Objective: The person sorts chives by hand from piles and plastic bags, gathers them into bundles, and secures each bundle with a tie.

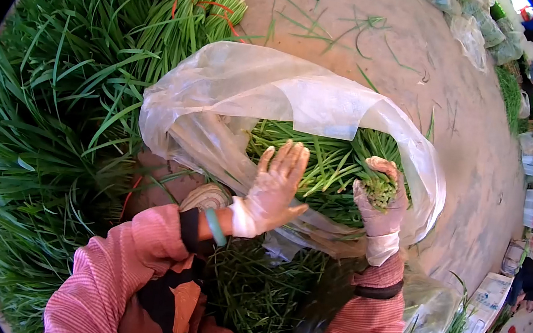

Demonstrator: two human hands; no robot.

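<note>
One translucent plastic bag (225, 71) lies open in my view, with green stalks (331, 158) inside. Over the bag's near side, I see the left hand (275, 191) released, fingers extended. Toward the bag's right side, the right hand (385, 204) grasps a stalk bundle (380, 191), curled around its ends. Left of the bag spreads a leafy heap (53, 114).

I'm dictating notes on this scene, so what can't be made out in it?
All in the head view:
Bag's bottom: hidden by the greens inside.
Left palm, and whether it touches the greens: hidden by the left hand's back.
Number of stalks held: partly hidden by the right hand's fingers.
Pile at left: its extent cut off by the picture's dark edge.
Far worker's doings: too small and blurred.
</note>
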